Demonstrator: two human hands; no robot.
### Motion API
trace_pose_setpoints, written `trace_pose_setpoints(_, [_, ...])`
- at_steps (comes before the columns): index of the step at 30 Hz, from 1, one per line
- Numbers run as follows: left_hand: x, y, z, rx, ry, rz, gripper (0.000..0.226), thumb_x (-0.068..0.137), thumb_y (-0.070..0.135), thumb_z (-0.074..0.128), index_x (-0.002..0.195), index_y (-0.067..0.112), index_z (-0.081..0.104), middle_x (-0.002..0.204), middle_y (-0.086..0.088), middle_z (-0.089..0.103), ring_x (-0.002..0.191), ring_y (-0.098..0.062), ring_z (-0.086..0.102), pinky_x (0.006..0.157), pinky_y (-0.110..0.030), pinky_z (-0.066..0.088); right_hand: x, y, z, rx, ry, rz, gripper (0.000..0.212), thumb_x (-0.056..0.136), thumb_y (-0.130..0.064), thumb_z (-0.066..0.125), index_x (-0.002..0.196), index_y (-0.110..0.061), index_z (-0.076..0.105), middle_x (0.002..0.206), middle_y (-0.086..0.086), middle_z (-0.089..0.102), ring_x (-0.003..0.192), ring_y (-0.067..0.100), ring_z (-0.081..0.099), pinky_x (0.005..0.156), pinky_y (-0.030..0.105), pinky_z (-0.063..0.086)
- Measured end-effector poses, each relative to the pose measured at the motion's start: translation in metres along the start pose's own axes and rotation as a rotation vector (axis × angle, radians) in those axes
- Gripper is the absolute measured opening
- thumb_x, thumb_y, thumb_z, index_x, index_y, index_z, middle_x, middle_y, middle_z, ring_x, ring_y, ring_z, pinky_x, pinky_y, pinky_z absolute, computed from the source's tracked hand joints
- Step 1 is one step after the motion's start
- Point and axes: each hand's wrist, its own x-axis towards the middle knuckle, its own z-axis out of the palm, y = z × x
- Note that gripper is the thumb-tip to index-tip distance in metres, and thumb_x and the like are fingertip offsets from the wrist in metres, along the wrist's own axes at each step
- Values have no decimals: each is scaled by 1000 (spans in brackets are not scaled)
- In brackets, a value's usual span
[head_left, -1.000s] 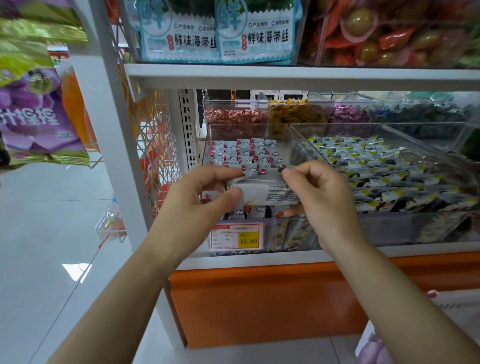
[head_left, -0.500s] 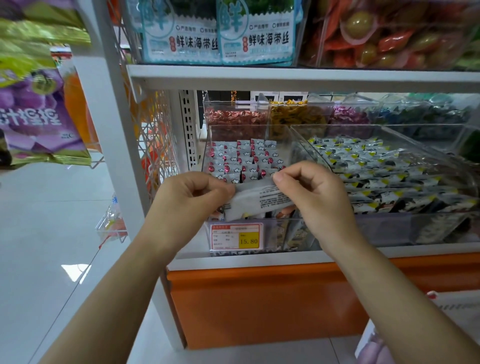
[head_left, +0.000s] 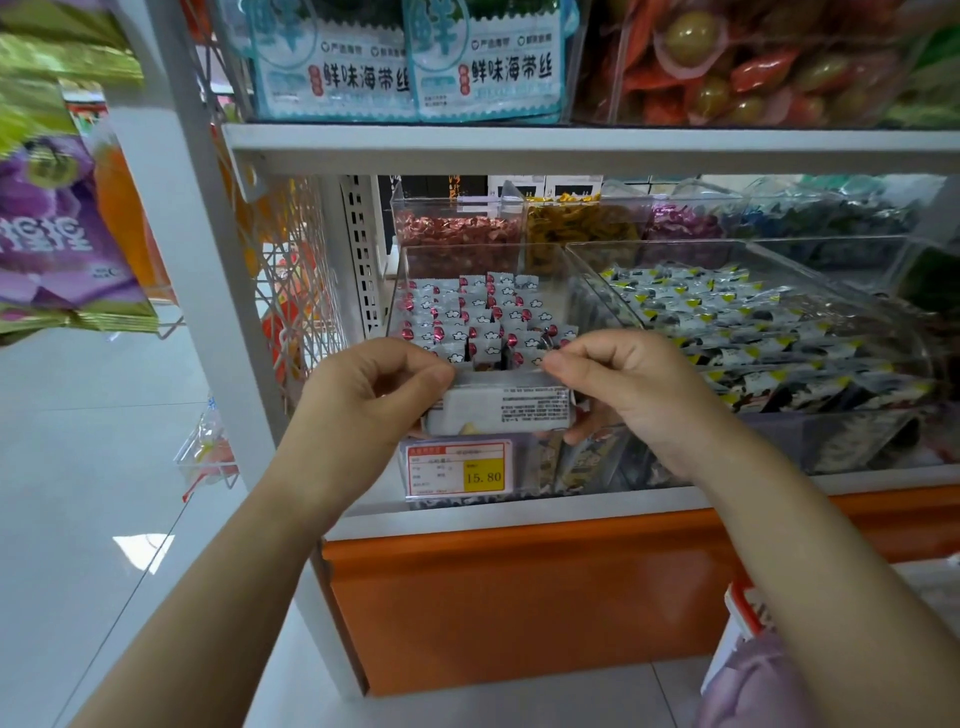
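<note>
I have open room above the left clear bin (head_left: 400, 291), between its open top and the upper shelf board (head_left: 571, 148). My left hand (head_left: 374, 395) and right hand (head_left: 639, 384) pinch a white packet (head_left: 498, 410) and fill the space over the bin's front edge. The white upright (head_left: 208, 312) closes off the left side, and the neighbouring bin (head_left: 602, 296) walls off the right. The aisle floor (head_left: 78, 493) to the left lies open.

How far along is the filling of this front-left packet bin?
Done: rows of small packets stand upright in the back and middle of the clear bin. In hand: left hand and right hand pinch a white packet by its top corners at the bin's front. Left: setting it down; the front strip looks unfilled, though the hands partly hide it.
</note>
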Motion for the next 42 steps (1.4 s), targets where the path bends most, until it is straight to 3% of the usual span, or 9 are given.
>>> trace_pose_setpoints(7, [2,-3,4,-127,145,-83,19,91,18,54,80,12,69,75,3,71,66,-8,68,55,-17,54,-1,4,0,152,-66,-74,33,70,-29,68,103,-24,69,93,5,73,78,19,71,61,28,59])
trace_pose_setpoints(10, [1,-2,5,-143,79,-54,20,88,21,58,104,16,69,86,-2,74,76,-9,70,65,-15,54,2,7,5,141,66,-125,38,70,-29,66,106,-22,65,90,4,72,76,17,70,60,25,57])
trace_pose_setpoints(13, [2,-4,10,-68,21,-28,44,86,14,61,130,17,54,94,-12,70,79,-7,70,74,-15,54,5,8,10,249,147,-148,32,75,-31,62,102,-15,64,87,8,67,71,20,69,60,26,56])
trace_pose_setpoints(16, [3,-6,17,40,50,25,49,89,20,59,137,21,47,98,-1,69,79,-3,67,73,-17,55,6,7,10,230,181,-163,23,79,-24,64,99,-13,64,85,7,67,69,16,67,59,24,56])
trace_pose_setpoints(19, [5,-11,20,397,87,164,57,89,33,57,142,27,36,125,5,58,112,-10,52,96,-23,40,8,8,5,160,374,-202,10,87,-14,63,97,-11,63,85,6,67,67,15,67,60,28,57])
trace_pose_setpoints(25, [10,-20,30,947,-54,317,39,95,37,40,122,18,60,151,-3,32,141,-23,16,110,-45,17,17,6,0,-80,520,-244,14,86,-16,65,96,-18,55,92,8,64,78,14,67,66,30,58])
trace_pose_setpoints(30, [14,-23,34,968,-36,329,31,95,30,45,113,17,67,145,-6,40,139,-28,23,109,-45,18,28,7,9,-428,477,-295,25,82,-23,70,101,-21,53,86,-15,57,79,2,56,68,7,43])
trace_pose_setpoints(37, [28,-21,35,988,-31,300,28,94,31,48,113,22,66,144,1,39,137,-24,19,106,-39,19,52,4,20,-710,355,-275,48,82,-33,70,122,-11,56,119,5,62,106,20,56,76,20,33])
trace_pose_setpoints(42, [34,-20,39,1007,-16,258,25,93,32,51,109,25,68,144,2,38,136,-24,18,103,-36,18,64,-3,19,-876,286,-282,42,78,-32,74,110,-10,60,106,5,57,93,17,51,70,25,31])
